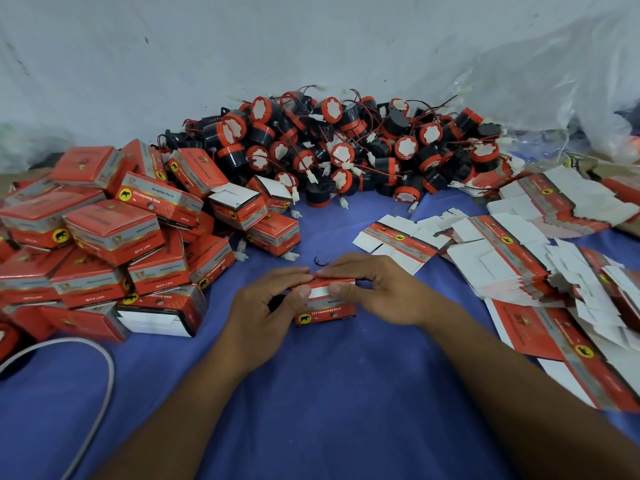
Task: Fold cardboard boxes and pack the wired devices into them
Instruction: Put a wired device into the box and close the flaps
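Fingers [346, 269] cover the top of the box [325, 309] (contents unseen); flat cartons [540, 329] overrun the right edge.

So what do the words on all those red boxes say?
"12v reversing horn": front of the held box, gripped by the left hand and right hand.
"Genuine Parts" and "12V reversing horn": a piled box on the left.
"QTY:1PC": a lower piled box.
A yellow round elephant sign, no words: on the boxes.
Flat cartons: print too blurred to read.
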